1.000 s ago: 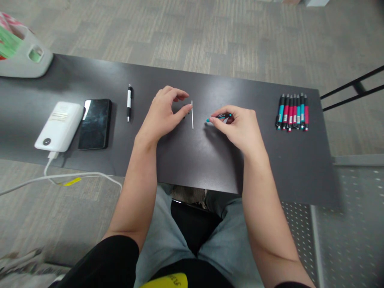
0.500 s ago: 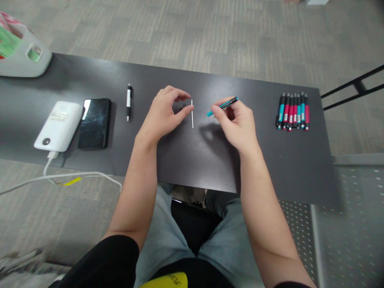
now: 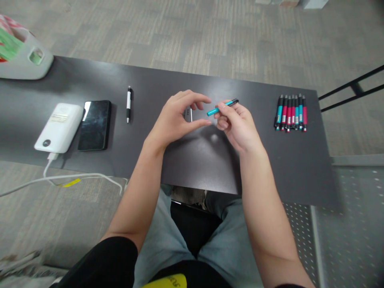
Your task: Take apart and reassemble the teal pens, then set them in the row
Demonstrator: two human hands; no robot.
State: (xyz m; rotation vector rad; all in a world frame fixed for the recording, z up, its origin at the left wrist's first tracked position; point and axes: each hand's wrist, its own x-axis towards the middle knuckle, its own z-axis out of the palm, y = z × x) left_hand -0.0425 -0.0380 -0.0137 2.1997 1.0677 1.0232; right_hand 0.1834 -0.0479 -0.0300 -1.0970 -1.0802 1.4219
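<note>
My right hand (image 3: 235, 124) pinches a turquoise and black pen barrel (image 3: 222, 108) between thumb and fingers, its turquoise end pointing left. Just left of that end is my left hand (image 3: 183, 114), thumb and fingers spread apart with nothing between them. Under the left hand's gap, a thin white refill-like stick (image 3: 191, 115) lies on the table, partly hidden by the fingers. Small dark bits lie beside it, too covered to make out.
On the dark table (image 3: 204, 172), several turquoise and red pens (image 3: 290, 113) lie in a row at right. To the left are a white and black pen (image 3: 129, 105), a black phone-like device (image 3: 95, 125), a white power bank (image 3: 59, 127) with a cable, and a white basket (image 3: 27, 64).
My left hand has moved right, over the white stick and close to the pen barrel. My right hand has turned, showing more of its palm side, still holding the barrel.
</note>
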